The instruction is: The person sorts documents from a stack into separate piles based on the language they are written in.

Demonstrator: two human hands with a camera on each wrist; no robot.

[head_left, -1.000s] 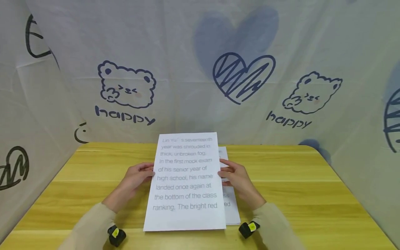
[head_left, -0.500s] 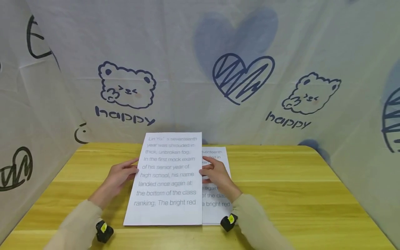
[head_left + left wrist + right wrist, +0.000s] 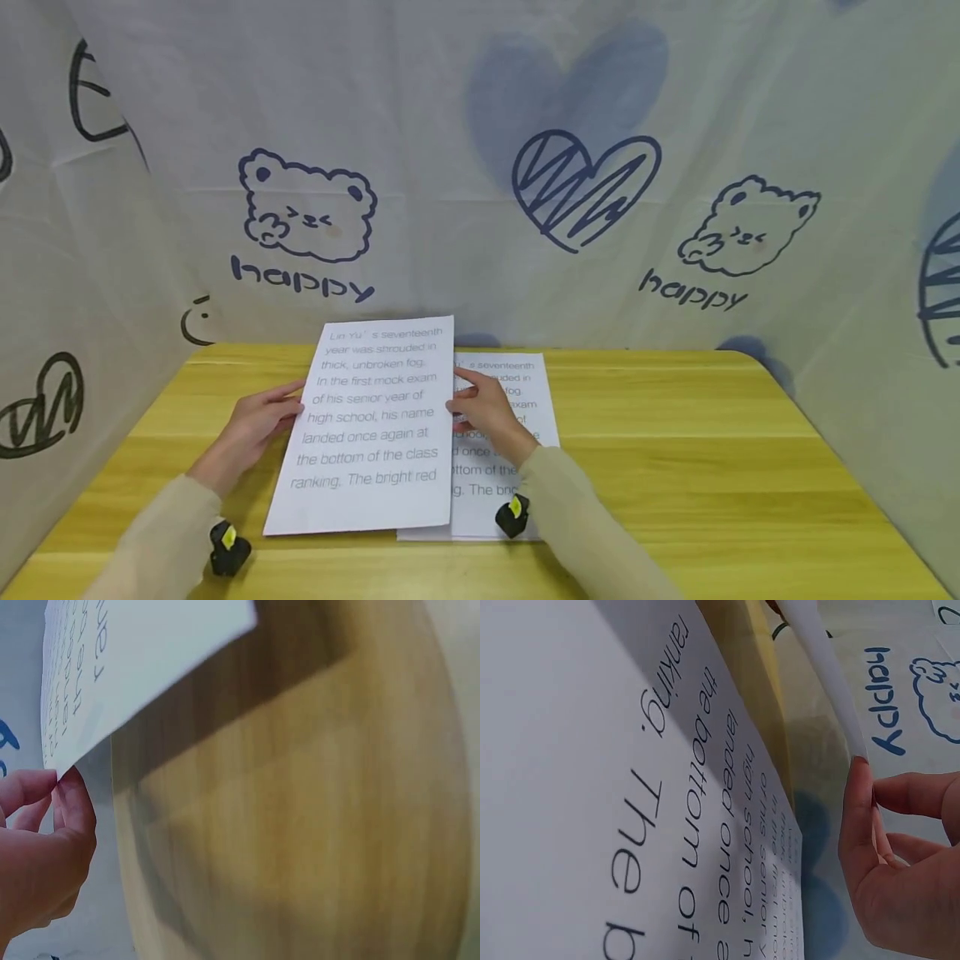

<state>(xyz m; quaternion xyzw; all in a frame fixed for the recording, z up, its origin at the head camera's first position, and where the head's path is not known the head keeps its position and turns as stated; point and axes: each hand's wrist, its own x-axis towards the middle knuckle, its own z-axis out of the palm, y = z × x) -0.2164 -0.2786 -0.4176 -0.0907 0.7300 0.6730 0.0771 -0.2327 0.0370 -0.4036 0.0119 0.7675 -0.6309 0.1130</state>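
Note:
A white printed sheet of paper (image 3: pixel 367 429) is held up above the table, its text facing me. My left hand (image 3: pixel 253 425) pinches its left edge; the left wrist view shows thumb and fingers of that hand (image 3: pixel 52 847) meeting at the sheet's edge. On the opposite edge, my right hand (image 3: pixel 487 408) pinches the paper between thumb and fingers, as the right wrist view also shows. Below and to the right lies more printed paper (image 3: pixel 498 517) bearing the same text, partly covered by the raised sheet and my right forearm.
The yellow wooden table (image 3: pixel 675 467) extends to both sides of the papers. Behind it hangs a pale cloth (image 3: pixel 442 242) with drawn bears, hearts and the word "happy". A black device (image 3: pixel 228 550) with a yellow mark sits on each wrist.
Both hands have carried the sheet leftward, off most of the paper beneath. More of the lower paper's text shows now. The grip on both edges stays the same.

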